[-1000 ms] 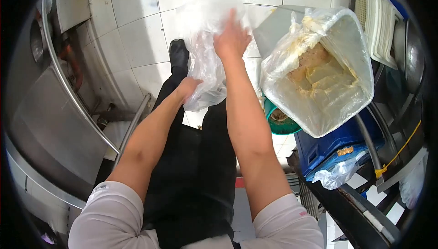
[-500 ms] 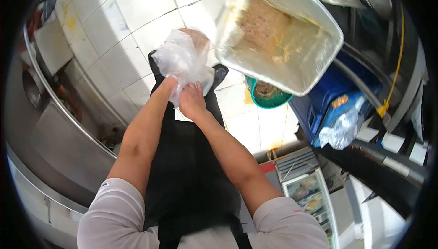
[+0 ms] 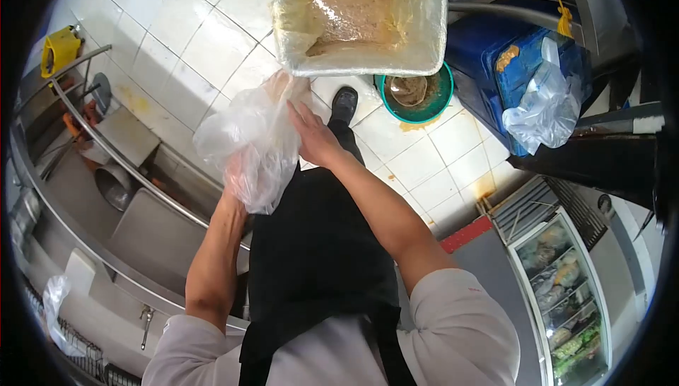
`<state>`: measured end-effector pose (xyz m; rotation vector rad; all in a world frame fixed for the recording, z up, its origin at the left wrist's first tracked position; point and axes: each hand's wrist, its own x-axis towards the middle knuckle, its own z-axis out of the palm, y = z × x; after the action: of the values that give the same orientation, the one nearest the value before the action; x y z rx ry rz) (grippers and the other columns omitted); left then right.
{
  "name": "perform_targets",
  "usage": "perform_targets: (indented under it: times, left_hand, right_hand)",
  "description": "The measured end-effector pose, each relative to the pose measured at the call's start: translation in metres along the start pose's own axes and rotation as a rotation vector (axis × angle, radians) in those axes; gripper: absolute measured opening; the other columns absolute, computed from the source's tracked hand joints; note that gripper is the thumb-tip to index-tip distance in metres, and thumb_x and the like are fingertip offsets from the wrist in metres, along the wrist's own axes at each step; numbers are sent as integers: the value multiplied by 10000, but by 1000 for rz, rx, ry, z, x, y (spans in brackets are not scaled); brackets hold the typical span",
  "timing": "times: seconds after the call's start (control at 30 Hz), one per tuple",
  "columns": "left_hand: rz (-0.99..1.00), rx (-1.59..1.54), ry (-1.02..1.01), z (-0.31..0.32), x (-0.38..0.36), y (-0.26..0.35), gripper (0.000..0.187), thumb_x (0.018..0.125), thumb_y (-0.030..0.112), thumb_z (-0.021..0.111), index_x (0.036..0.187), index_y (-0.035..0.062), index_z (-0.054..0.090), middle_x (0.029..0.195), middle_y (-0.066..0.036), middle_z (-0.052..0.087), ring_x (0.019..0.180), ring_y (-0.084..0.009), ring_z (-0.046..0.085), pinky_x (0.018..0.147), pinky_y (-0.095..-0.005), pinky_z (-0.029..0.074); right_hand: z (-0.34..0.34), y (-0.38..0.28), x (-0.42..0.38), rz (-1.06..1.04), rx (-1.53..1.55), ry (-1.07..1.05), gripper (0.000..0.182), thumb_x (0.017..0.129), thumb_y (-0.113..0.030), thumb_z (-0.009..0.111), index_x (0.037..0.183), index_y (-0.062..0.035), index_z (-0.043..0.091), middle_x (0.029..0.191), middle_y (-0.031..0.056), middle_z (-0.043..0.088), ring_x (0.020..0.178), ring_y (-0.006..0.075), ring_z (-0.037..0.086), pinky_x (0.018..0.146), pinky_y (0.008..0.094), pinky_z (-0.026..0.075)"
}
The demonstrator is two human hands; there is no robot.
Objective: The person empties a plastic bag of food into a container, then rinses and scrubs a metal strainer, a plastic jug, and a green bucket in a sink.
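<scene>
A clear plastic bag [image 3: 240, 131] hangs in front of my apron, crumpled. Pinkish-brown, paste-like stuff [image 3: 284, 88] shows at its far end. My left hand [image 3: 242, 170] is wrapped in the near part of the bag, seen blurred through the plastic, and grips it. Against the bag's right side lies my right hand [image 3: 313, 135], its fingers stretched out and touching the plastic. Just beyond stands a plastic-lined white tub [image 3: 424, 47] with a layer of similar pinkish-brown paste [image 3: 350, 15] on its bottom.
A green bucket [image 3: 447, 96] with murky contents sits by the tub on the tiled floor [image 3: 417, 163]. To the right are a blue bin [image 3: 470, 54] with a crumpled plastic bag [image 3: 541, 107] on top and a glass-front fridge [image 3: 566, 294]. A steel counter [image 3: 159, 241] runs along the left.
The bag has moved left and nearer my body and looks fuller and more spread. My right hand has moved to its side, fingers extended. The view has turned, shifting the tub up and left.
</scene>
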<state>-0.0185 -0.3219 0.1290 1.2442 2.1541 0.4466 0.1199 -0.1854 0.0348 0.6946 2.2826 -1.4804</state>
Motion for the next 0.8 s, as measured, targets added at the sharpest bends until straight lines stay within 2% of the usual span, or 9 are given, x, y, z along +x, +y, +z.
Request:
perform_targets:
  times: [0.07, 0.13, 0.33, 0.4, 0.47, 0.53, 0.6, 0.73, 0.8]
  left_hand:
    - [41, 53, -9, -16, -22, 10, 333, 777, 167, 677, 1078, 35, 623, 1019, -136, 643, 944, -262, 620, 828, -359, 501]
    - [-313, -654, 57, -14, -45, 10, 299, 862, 171, 625, 1120, 22, 600, 1040, -87, 628, 933, -213, 608, 822, -345, 505]
    - [-573, -843, 38, -83, -65, 67, 297, 912, 208, 585, 1145, 24, 585, 1021, -60, 612, 887, -160, 596, 775, -289, 510]
    - [-863, -1290, 159, -91, -65, 78, 305, 923, 230, 574, 1152, 28, 584, 1016, -55, 611, 876, -152, 596, 760, -277, 511]
    - [-646, -986, 89, -93, -82, 68, 321, 923, 250, 574, 1159, 32, 583, 1015, -56, 610, 887, -157, 591, 774, -287, 509]
    - [-675, -960, 118, -112, -98, 61, 344, 928, 267, 567, 1178, 31, 576, 1029, -64, 612, 920, -171, 587, 804, -307, 503]
    - [-943, -1211, 231, -142, -112, 61, 375, 935, 282, 553, 1207, 24, 563, 1057, -79, 616, 974, -193, 582, 851, -335, 494]
    - [-373, -240, 64, -238, -126, 106, 422, 935, 299, 553, 1235, 3, 546, 1162, -112, 597, 1083, -237, 556, 909, -369, 471]
    - [-549, -456, 178, -291, -130, 133, 452, 924, 291, 564, 1268, 0, 523, 1209, -127, 575, 1114, -243, 540, 926, -372, 461]
  right_hand:
    - [4, -10, 2, -84, 35, 24, 892, 758, -100, 648, 1493, -156, 145, 1402, 247, 347, 1197, 446, 449, 970, 459, 432]
    - [4, -22, 9, -181, 114, 21, 861, 776, -144, 652, 1488, -179, 170, 1337, 245, 411, 1149, 425, 497, 928, 458, 456]
    - [-12, -75, 3, -204, 99, -132, 705, 808, -271, 641, 1429, -252, 308, 1043, 166, 568, 986, 364, 587, 815, 454, 471]
    - [-5, -74, 4, -271, 70, -86, 596, 819, -287, 629, 1369, -270, 401, 1018, 145, 573, 943, 354, 604, 805, 452, 477]
    - [3, -75, 1, -407, 131, 68, 489, 822, -275, 621, 1288, -248, 473, 1009, 141, 568, 909, 358, 608, 792, 448, 480]
    - [-3, -89, -4, -468, 165, 127, 396, 823, -264, 615, 1207, -223, 527, 998, 141, 568, 884, 361, 609, 776, 446, 482]
    - [-21, -114, -14, -442, 176, 100, 316, 822, -254, 612, 1127, -195, 562, 984, 145, 571, 867, 362, 608, 756, 446, 485]
    - [-78, -181, -40, -468, 220, 182, 202, 800, -224, 605, 984, -146, 581, 896, 149, 598, 843, 354, 615, 718, 450, 493]
    - [-104, -214, -58, -543, 271, 255, 148, 782, -200, 586, 895, -105, 588, 841, 164, 618, 817, 358, 627, 710, 458, 502]
